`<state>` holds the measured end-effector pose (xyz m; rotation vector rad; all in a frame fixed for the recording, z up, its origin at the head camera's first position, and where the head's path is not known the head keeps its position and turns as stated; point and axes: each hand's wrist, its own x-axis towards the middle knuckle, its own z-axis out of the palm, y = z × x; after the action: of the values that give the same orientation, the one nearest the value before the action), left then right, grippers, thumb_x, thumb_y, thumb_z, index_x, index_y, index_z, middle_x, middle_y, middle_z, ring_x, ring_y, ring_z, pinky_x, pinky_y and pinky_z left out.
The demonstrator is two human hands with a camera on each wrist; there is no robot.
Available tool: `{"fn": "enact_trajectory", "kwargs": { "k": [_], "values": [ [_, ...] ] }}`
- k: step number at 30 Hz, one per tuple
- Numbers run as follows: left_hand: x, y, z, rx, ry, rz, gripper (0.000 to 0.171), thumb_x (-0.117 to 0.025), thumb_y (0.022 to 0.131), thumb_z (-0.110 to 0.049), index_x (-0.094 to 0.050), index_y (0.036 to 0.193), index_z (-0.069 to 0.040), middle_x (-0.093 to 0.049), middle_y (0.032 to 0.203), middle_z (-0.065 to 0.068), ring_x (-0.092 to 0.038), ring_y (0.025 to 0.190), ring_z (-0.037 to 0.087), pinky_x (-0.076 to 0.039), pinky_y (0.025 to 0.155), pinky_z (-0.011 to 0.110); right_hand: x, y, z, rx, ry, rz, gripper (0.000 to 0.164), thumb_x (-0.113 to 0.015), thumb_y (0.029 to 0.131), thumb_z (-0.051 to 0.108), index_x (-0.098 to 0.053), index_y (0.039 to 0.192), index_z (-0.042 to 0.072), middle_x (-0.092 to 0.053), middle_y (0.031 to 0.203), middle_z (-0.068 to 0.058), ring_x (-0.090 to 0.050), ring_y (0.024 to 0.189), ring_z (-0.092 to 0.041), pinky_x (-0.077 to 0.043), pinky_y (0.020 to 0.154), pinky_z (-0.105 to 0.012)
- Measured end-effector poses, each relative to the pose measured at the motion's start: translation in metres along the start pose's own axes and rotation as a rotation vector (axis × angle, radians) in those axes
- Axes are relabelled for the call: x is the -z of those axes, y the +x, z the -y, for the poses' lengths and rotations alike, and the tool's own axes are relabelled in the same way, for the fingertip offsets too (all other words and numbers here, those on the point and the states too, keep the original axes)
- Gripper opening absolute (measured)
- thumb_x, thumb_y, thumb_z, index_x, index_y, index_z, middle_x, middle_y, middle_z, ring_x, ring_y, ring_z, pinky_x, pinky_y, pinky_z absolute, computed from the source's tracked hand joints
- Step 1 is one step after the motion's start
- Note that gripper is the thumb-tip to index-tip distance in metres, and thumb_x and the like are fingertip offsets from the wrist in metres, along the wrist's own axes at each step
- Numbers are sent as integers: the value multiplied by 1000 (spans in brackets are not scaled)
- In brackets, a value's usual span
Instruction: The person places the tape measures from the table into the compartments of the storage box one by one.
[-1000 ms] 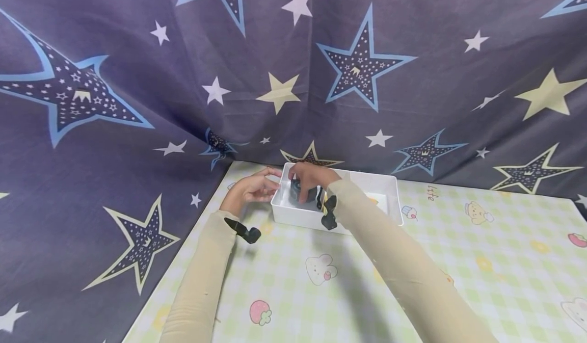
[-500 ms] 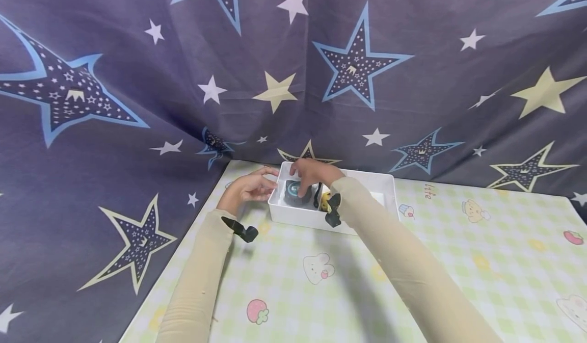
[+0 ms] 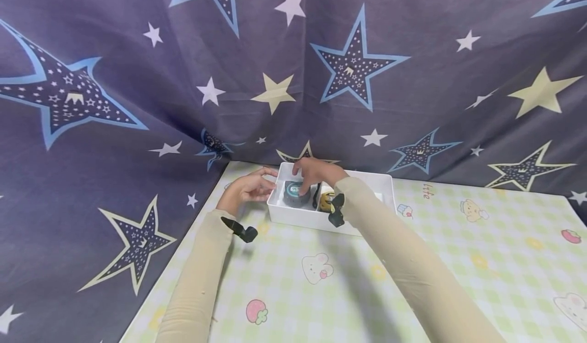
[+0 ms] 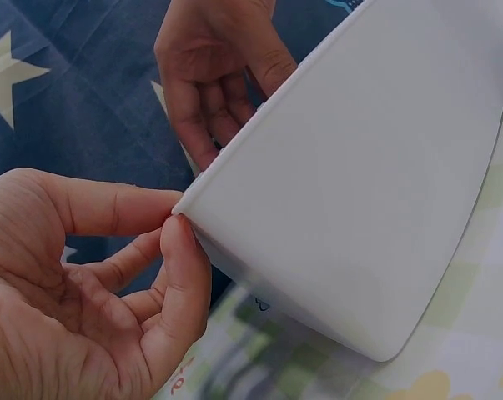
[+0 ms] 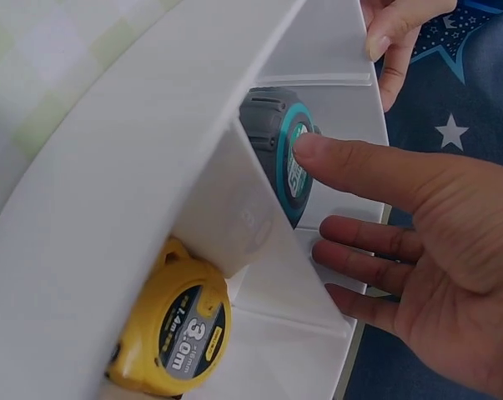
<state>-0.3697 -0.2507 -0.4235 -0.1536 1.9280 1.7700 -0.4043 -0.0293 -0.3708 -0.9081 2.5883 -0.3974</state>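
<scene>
A white divided box [image 3: 298,218] stands on the table near the back. At its left end my left hand [image 3: 249,186] pinches a corner of the rim between thumb and forefinger, as the left wrist view shows. A grey tape measure with a teal ring [image 3: 293,192] lies in the left compartment, its face partly covered by my right hand [image 3: 316,172]. In the right wrist view the right thumb [image 5: 343,167] reaches the tape measure's face while the other fingers extend loosely apart from it. Beyond a divider [image 5: 268,225] sits a yellow tape measure [image 5: 180,329] marked 3.0m.
A black strap [image 3: 316,196] lies beside the grey tape measure, near the divider. The checked tablecloth [image 3: 275,261] spreads in front and to the right of the box. Dark star-patterned curtain [image 3: 247,124] hangs close behind and to the left.
My right hand has loosened from the grey tape measure and moved slightly right, so more of its face shows. More of the yellow one shows too. The left hand keeps its place at the box.
</scene>
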Motion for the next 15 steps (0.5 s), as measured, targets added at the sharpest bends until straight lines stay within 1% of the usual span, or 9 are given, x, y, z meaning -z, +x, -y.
{"fn": "enact_trajectory", "kwargs": {
  "k": [5, 10, 15],
  "values": [
    [-1, -3, 1, 2, -3, -4, 50, -55, 97, 4, -40, 142, -12, -59, 95, 2, -63, 78, 9, -57, 70, 22, 1, -3, 1, -7, 1, 3, 62, -85, 79, 14, -61, 136, 4, -65, 130, -19, -62, 118, -30, -53, 99, -38],
    [-2, -4, 0, -5, -7, -24, 54, -54, 96, 4, -38, 146, -10, -57, 99, 3, -62, 77, 9, -57, 72, 22, 2, -6, 2, -8, -1, 3, 62, -85, 81, 16, -61, 136, 4, -65, 131, -18, -62, 119, -30, -53, 100, -38],
    [-4, -4, 1, 1, -15, -50, 55, -54, 97, 3, -38, 147, -9, -56, 99, 4, -60, 74, 7, -57, 70, 21, 4, -9, 2, -13, -4, -4, 62, -84, 82, 18, -60, 137, 4, -65, 130, -18, -62, 118, -29, -53, 100, -38]
  ]
}}
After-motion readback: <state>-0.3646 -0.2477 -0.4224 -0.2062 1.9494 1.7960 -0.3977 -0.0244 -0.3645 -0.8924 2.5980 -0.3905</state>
